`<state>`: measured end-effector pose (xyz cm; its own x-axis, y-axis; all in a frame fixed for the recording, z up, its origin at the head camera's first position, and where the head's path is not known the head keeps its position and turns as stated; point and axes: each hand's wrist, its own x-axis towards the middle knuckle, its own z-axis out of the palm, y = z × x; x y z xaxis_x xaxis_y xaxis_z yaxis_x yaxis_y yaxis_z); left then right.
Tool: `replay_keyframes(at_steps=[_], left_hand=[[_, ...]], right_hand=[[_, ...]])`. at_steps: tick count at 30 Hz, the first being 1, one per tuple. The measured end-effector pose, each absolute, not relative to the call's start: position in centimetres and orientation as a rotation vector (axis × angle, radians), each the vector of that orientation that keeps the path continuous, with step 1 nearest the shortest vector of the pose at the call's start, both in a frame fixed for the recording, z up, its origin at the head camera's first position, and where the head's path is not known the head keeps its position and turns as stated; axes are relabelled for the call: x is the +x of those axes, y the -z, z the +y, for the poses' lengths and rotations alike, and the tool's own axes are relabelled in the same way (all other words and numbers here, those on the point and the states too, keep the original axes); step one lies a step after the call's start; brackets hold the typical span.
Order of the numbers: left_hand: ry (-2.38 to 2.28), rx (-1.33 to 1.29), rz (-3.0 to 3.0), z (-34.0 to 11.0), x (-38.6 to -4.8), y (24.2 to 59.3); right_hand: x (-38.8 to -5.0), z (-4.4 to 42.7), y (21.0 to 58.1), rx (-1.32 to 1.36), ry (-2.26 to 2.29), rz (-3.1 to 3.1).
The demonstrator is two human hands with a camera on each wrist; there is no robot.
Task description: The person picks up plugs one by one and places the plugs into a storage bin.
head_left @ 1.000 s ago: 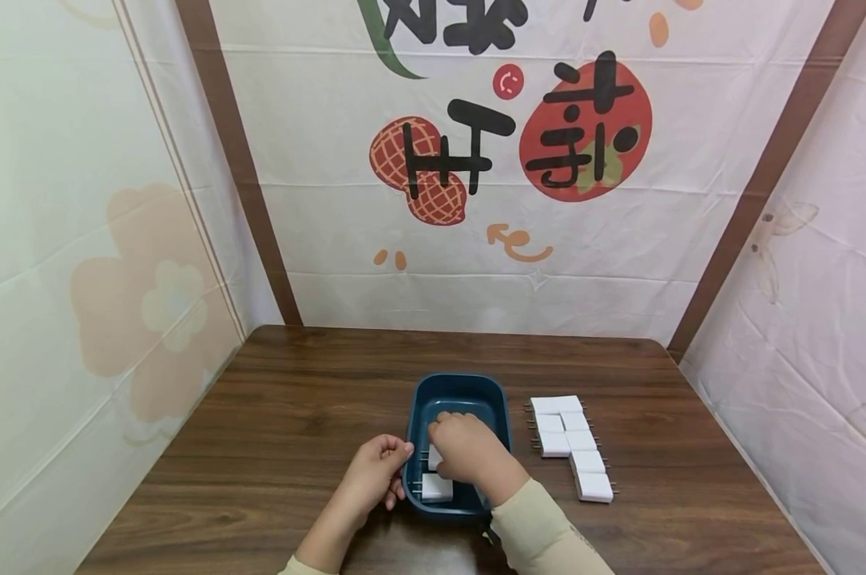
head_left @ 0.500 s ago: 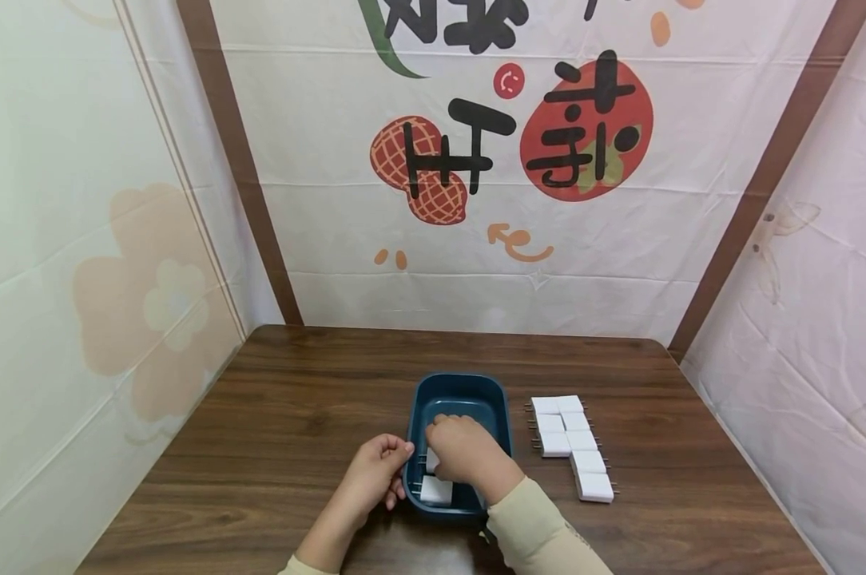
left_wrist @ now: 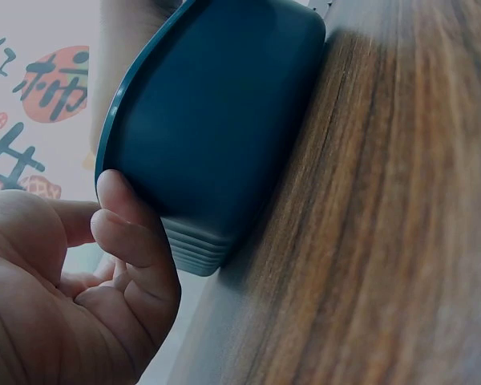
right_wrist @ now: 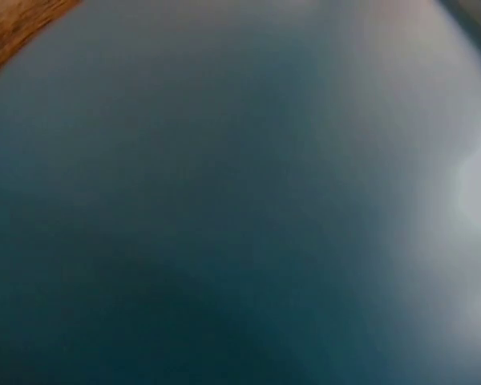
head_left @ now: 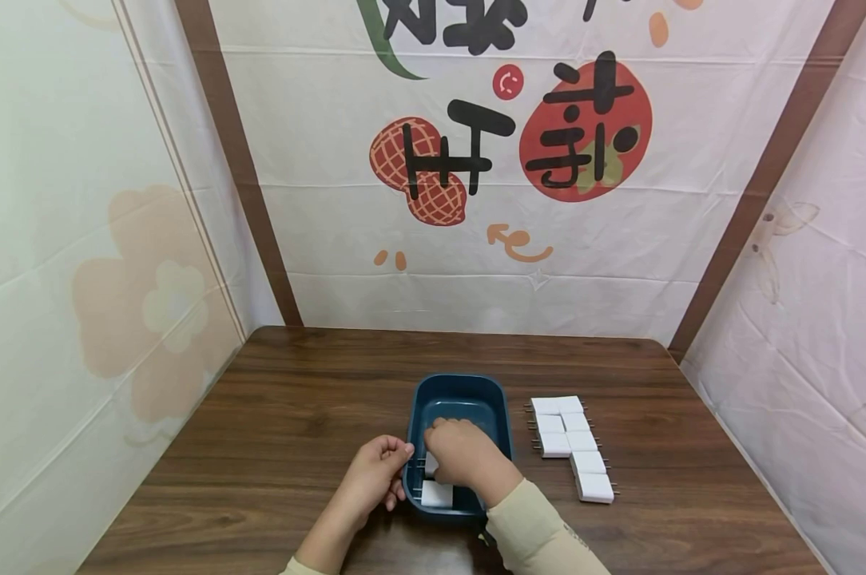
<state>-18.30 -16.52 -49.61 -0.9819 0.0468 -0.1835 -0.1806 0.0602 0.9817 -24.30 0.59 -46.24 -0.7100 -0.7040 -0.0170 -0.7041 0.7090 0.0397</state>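
Inside the blue tray (head_left: 462, 382), the right hand (head_left: 469, 457) has its fingers curled down over a white block (head_left: 431, 464), partly hidden beneath it. A second white block (head_left: 436, 493) with thin metal pins lies nearer the tray's front end. The left hand (head_left: 375, 475) is at the tray's left rim. In the left wrist view, this hand (left_wrist: 88, 281) holds the rim of the tray (left_wrist: 216, 112) with its fingertips, other fingers curled. Only the blurred blue surface of the tray (right_wrist: 224, 184) fills most of the right wrist view; the right hand does not show there.
Right of the tray, several white blocks (head_left: 581, 440) with metal pins lie side by side on the brown wooden table (head_left: 318, 375). A printed cloth (head_left: 332, 239) hangs behind the table, with more cloth on both sides.
The right hand has shifted slightly toward the tray's front, and the block beneath it has moved slightly left and nearer the front block. The left hand stays at the rim.
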Motion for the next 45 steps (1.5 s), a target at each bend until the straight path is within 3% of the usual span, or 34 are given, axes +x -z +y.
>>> replay_keyframes(at_steps=[34, 45], left_hand=[[-2.034, -0.168, 2.169, -16.3, -18.4, 49.4], [-2.034, -0.157, 2.183, -16.3, -18.4, 49.5]], right_hand=[[-24.0, 1.2, 46.0, -1.181, 0.057, 2.865], [-24.0, 3.7, 44.8, -1.315, 0.086, 2.894]])
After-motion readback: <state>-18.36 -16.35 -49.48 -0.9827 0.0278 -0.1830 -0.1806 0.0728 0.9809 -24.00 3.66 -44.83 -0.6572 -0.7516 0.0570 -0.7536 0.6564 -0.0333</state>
